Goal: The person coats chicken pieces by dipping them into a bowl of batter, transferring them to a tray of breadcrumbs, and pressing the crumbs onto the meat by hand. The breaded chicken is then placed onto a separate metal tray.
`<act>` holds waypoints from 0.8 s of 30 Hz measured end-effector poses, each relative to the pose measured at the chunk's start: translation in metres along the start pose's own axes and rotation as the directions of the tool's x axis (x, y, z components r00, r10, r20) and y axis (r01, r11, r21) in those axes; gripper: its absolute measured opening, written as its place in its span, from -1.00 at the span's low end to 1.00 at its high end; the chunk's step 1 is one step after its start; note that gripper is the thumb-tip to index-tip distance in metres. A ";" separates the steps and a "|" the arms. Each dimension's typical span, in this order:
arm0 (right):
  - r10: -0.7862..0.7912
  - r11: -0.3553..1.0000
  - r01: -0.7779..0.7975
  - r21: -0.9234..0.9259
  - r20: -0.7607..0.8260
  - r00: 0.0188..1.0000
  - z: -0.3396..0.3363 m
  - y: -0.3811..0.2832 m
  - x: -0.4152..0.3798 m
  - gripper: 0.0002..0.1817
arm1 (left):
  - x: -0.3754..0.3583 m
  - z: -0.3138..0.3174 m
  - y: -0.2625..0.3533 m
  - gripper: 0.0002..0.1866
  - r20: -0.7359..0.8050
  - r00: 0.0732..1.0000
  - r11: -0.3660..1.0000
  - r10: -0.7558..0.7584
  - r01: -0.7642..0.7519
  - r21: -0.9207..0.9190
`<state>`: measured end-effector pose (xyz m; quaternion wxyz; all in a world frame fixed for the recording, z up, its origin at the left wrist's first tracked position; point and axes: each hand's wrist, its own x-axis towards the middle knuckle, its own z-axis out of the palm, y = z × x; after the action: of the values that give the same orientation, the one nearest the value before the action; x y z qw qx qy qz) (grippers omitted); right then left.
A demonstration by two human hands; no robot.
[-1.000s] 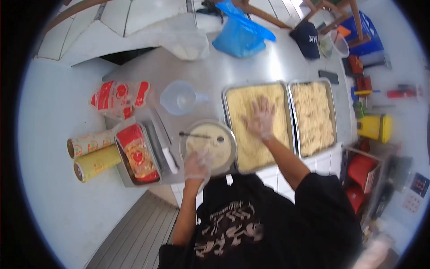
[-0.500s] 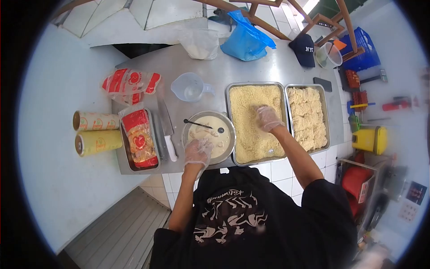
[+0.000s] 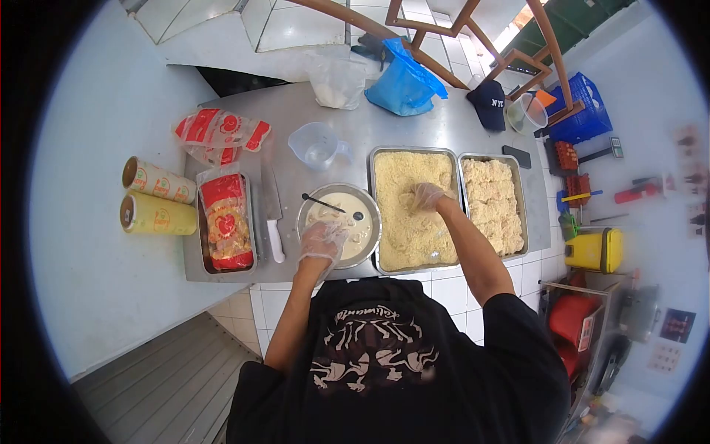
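My left hand [image 3: 323, 240], in a clear plastic glove, reaches over the near left rim of a metal bowl [image 3: 376, 235] of white batter [image 3: 361, 201]. Its fingers are stretched out into the liquid among pale pieces, tips partly hidden. A black long-handled spoon [image 3: 323, 203] lies in the same bowl. In the neighbouring metal tray of yellowish crumbs [image 3: 414, 240], my gloved right hand [image 3: 427, 197] has its fingers bunched down in the crumbs; what they hold, if anything, is hidden. To the right, a second tray contains crumb-coated pieces [image 3: 492, 207].
Left of the bowl lie a white-handled knife [image 3: 274, 240], a tray with a red-printed food bag [image 3: 226, 222] and two wrapped rolls [image 3: 159, 213]. Behind stand a clear measuring jug [image 3: 316, 146], a blue bag [image 3: 407, 85], a cap [image 3: 488, 106] and a phone [image 3: 516, 156].
The view has shifted a little. My right hand has moved slightly left and deeper into the crumbs, while my left hand reaches slightly further into the bowl.
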<state>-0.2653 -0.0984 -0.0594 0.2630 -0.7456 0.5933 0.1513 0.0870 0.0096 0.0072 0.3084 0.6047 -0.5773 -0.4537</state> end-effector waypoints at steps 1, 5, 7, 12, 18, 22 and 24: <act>-0.035 0.999 0.034 -0.025 -0.061 0.998 0.009 0.005 0.002 -0.68 | 0.003 0.000 -0.003 -0.69 0.007 1.000 0.998 -0.008 0.008 0.070; -0.097 0.989 0.101 -0.111 0.042 0.994 -0.010 -0.004 -0.019 -0.65 | 0.009 0.000 -0.016 -0.68 0.048 0.998 0.993 0.026 -0.031 0.114; 0.073 0.987 -0.058 0.152 -0.097 0.993 -0.032 -0.026 -0.051 -0.69 | 0.013 0.004 -0.030 -0.68 0.053 0.998 0.999 0.026 -0.029 0.044; 0.164 0.952 -0.126 0.278 -0.121 0.979 -0.060 -0.033 -0.091 -0.64 | 0.010 -0.011 0.003 -0.69 0.072 0.996 0.996 0.049 -0.054 0.073; 0.344 0.779 -0.170 0.604 -0.185 0.921 -0.132 -0.041 -0.157 -0.67 | 0.011 -0.027 0.023 -0.68 0.068 0.997 0.992 0.038 -0.046 0.119; 0.291 0.680 0.043 0.732 -0.324 0.900 -0.167 -0.042 -0.195 -0.69 | 0.011 -0.027 0.012 -0.71 0.080 0.994 0.995 0.068 -0.074 0.073; 0.326 0.625 0.053 0.779 -0.322 0.889 -0.167 -0.045 -0.205 -0.64 | 0.011 -0.025 0.013 -0.73 0.085 0.993 0.997 0.079 -0.080 0.014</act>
<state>-0.2879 -0.0214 0.1965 0.4036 -0.5266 0.6995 -0.2655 0.1033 -0.0066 0.0266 0.2963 0.5642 -0.6175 -0.4611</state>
